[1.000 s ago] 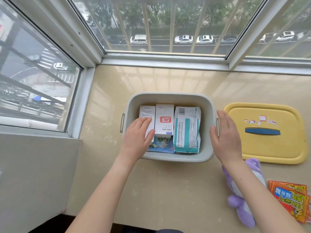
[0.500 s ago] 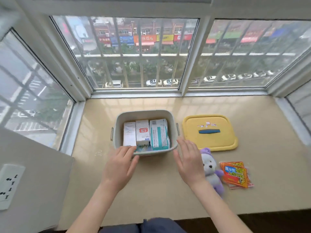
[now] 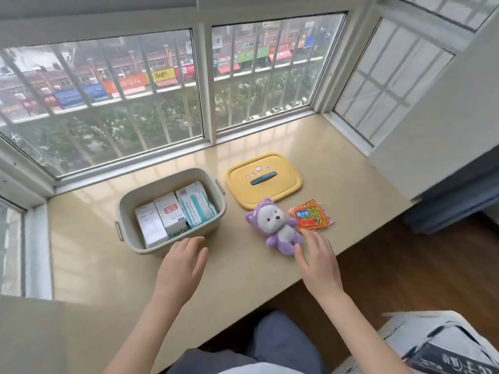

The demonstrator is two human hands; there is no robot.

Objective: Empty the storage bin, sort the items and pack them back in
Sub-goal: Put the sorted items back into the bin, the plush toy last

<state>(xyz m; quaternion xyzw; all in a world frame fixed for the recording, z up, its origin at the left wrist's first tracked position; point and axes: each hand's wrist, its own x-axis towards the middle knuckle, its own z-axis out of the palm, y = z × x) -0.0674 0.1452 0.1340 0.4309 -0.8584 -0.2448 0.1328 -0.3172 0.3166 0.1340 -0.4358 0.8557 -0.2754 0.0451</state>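
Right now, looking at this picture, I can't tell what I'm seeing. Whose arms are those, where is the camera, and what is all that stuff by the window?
There is no machine here. The arms belong to a person wearing a wide-angle camera on the head, so the picture looks forward and down, and straight lines bend a little.

The left hand hovers open near the front rim of a grey storage bin. The right hand is open beside a purple plush toy. Neither hand holds anything.

Everything sits on a beige window ledge. Inside the bin stand two white medicine boxes and a teal-and-white packet. The bin's yellow lid lies off to its right, and some orange sachets lie next to the toy.

The job is to sort the items and pack them back in.
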